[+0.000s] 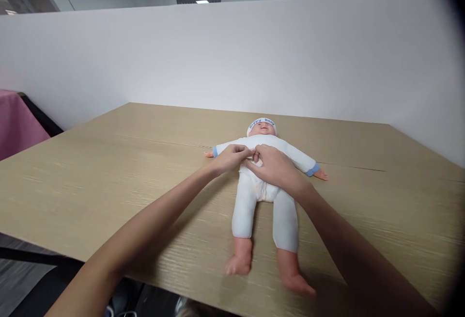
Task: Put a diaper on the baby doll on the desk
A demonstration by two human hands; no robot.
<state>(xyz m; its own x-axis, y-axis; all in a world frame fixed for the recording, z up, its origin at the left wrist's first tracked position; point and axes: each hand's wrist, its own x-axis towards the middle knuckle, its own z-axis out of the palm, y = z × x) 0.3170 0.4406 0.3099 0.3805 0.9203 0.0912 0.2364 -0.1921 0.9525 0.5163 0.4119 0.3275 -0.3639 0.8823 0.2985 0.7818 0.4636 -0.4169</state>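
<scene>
doll (264,188) | on its back mid-table (109,171), head at 12 o'clock | left hand (231,157), right hand (273,166) pinching white suit (250,196) at chest | suit still fully on, feet bare

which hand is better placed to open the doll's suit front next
Right, probably. The right hand lies over the doll at its chest, fingers on the white suit's middle. The left hand pinches fabric at the same spot, more from the side, seemingly holding it steady.
</scene>
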